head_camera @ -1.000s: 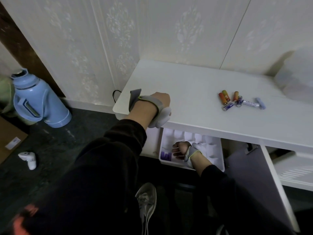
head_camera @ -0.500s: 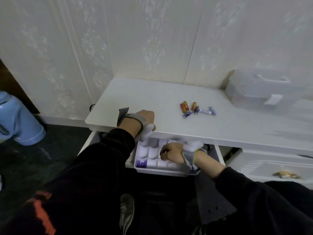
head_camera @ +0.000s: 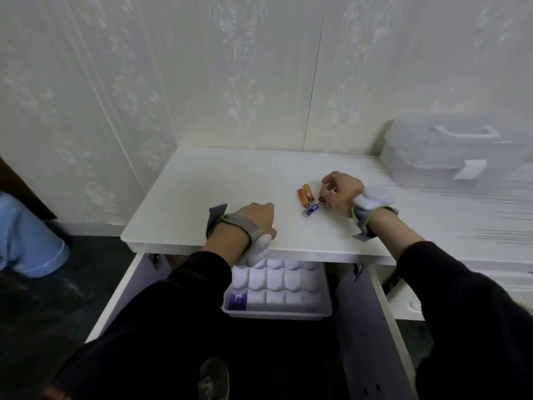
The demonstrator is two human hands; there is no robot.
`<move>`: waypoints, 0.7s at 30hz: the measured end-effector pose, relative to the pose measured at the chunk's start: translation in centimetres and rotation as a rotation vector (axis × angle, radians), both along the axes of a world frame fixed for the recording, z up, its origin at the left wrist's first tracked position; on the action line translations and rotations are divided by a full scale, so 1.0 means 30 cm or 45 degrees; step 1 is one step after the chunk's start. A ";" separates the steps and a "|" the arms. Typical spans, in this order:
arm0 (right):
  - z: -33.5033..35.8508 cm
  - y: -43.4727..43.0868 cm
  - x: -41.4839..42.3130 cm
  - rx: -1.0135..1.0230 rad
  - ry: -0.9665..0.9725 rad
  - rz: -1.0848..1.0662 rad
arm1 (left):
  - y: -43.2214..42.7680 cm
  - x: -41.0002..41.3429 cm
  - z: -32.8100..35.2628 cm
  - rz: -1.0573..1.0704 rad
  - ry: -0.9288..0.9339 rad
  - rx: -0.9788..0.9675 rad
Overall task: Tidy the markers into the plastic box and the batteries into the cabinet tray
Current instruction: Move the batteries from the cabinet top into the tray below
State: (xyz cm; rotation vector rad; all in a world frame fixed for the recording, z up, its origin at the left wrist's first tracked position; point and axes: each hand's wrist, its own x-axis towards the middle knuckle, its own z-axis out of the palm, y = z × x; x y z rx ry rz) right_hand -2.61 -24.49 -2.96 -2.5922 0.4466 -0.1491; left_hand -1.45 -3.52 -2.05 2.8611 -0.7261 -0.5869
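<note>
Two orange batteries [head_camera: 305,194] and a purple battery [head_camera: 312,209] lie on the white cabinet top [head_camera: 219,183]. My right hand [head_camera: 343,192] is curled down over the rest of the pile, touching a battery [head_camera: 324,202] at its fingertips; whether it grips one is hidden. My left hand [head_camera: 256,217] rests as a loose fist near the top's front edge, holding nothing. Below, the white compartment tray [head_camera: 277,313] sticks out of the open cabinet with purple batteries [head_camera: 238,301] in its front-left cell. No markers are in view.
A translucent plastic box [head_camera: 450,151] with a closed lid stands at the back right of the top. Both cabinet doors hang open, the left door [head_camera: 121,290] and the right door [head_camera: 372,327]. A blue flask [head_camera: 26,241] stands on the dark floor at the left.
My right hand has left the tray and come up onto the battery pile on the top. My left hand stayed on the top's edge. The view has shifted rightward.
</note>
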 end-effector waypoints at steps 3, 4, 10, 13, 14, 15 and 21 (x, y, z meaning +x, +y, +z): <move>-0.032 -0.040 0.068 -0.089 0.128 -0.038 | -0.025 0.023 -0.007 -0.023 -0.011 -0.003; -0.036 -0.044 0.083 -0.115 0.171 -0.041 | -0.031 0.032 -0.008 -0.024 -0.013 -0.007; -0.031 -0.049 0.124 -0.225 0.285 -0.063 | -0.056 0.072 -0.013 -0.021 -0.010 -0.029; -0.033 -0.028 0.145 -0.318 0.315 -0.065 | -0.053 0.081 -0.013 -0.019 -0.006 -0.043; -0.032 -0.019 0.148 -0.363 0.330 -0.075 | -0.050 0.081 -0.013 -0.021 -0.007 -0.041; -0.031 -0.012 0.150 -0.380 0.353 -0.100 | -0.047 0.080 -0.013 -0.023 -0.006 -0.038; -0.029 0.016 0.162 -0.244 0.450 -0.250 | -0.017 0.070 -0.012 -0.034 0.007 -0.017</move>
